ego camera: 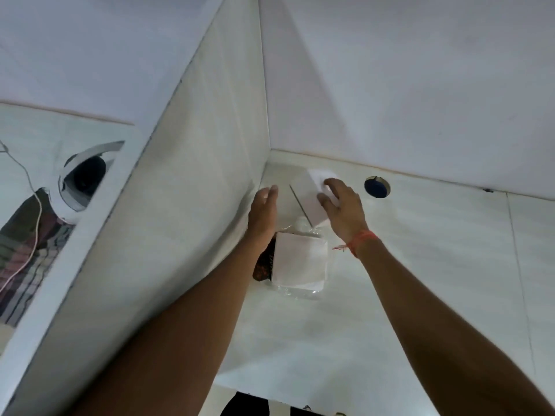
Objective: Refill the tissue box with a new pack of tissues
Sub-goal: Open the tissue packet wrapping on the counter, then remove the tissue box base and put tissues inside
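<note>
A white tissue box (pixel 309 199) stands tilted in the far corner of the white counter (pixel 420 265), with a dark slit along its left side. My right hand (pixel 342 205) rests on its right side, fingers curled over the box. My left hand (pixel 264 211) is flat and open just left of the box, apart from it. Nearer to me lies a stack of white tissues (pixel 300 261) in a clear plastic wrapper (pixel 300 292), partly over a dark brown packet (pixel 264 265).
A round hole with a blue plug (pixel 377 187) is in the counter right of the box. A white wall panel (pixel 180 205) rises close on the left, with a mirror (pixel 45 205) beyond it. The counter's front edge (pixel 255 391) is near my elbows.
</note>
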{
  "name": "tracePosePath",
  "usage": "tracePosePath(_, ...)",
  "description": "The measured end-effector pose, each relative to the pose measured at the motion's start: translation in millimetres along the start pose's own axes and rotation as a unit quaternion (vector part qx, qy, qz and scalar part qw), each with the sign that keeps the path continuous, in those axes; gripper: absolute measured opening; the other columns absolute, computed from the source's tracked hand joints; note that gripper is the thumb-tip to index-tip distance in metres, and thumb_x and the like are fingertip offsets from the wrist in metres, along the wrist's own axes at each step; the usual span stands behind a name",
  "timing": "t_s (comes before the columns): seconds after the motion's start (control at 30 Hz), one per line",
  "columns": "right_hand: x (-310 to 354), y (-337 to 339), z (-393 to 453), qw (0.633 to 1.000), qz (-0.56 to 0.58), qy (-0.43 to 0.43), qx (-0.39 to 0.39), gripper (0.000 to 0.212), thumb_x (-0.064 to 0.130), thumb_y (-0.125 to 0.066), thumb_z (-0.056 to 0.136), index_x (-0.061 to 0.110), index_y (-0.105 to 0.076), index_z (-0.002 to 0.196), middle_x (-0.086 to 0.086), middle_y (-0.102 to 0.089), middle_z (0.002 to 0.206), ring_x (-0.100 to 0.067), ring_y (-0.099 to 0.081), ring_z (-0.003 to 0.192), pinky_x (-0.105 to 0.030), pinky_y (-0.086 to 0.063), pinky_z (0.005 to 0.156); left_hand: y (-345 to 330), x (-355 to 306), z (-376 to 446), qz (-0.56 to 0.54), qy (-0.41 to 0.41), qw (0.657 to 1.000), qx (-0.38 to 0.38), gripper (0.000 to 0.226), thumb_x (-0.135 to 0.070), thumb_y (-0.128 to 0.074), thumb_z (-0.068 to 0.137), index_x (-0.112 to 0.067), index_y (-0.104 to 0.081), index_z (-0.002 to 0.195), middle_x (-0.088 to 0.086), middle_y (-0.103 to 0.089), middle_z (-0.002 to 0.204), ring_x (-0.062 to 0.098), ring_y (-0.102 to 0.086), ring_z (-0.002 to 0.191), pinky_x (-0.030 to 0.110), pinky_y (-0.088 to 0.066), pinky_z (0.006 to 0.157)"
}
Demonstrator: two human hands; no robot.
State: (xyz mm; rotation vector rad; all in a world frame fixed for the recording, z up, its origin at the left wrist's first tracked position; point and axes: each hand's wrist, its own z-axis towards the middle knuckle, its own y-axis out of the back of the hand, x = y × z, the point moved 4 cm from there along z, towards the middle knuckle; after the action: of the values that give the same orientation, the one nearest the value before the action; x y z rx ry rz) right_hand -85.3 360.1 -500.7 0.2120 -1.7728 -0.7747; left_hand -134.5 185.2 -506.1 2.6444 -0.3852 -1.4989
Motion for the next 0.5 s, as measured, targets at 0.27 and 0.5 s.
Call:
tracePosePath(0.27, 31, 42, -100, 0.907, 0.389, -0.161, 0.012, 0.023, 0.02, -0.051, 0.1, 0.022, -0.059, 0.12, 0.003, -0.065, 0.101, -0.017, -0.06, 0.097, -0.056, -0.055, 0.084, -22, -11, -74, -0.086, 0.045, 0.976, 0.196, 0.049, -0.052, -0.068, 0.073, -0.036, -0.058, 0.118, 0.004, -0.066, 0.12, 0.031, -0.067, 0.1, 0.047, -0.056, 0.081)
tracePosePath(0.5, 27, 42, -113, 0.977, 0.196, -0.029, 0.072, 0.048, 0.033, -0.068, 0.089, 0.024, -0.048, 0.132, 0.011, -0.062, 0.114, -0.008, -0.062, 0.101, -0.019, -0.054, 0.075, -17, -13, -82, -0.03, 0.15, 0.96, 0.234, 0.061, -0.068, -0.064, 0.072, -0.03, -0.06, 0.12, 0.003, -0.053, 0.123, 0.039, -0.065, 0.102, 0.049, -0.059, 0.077)
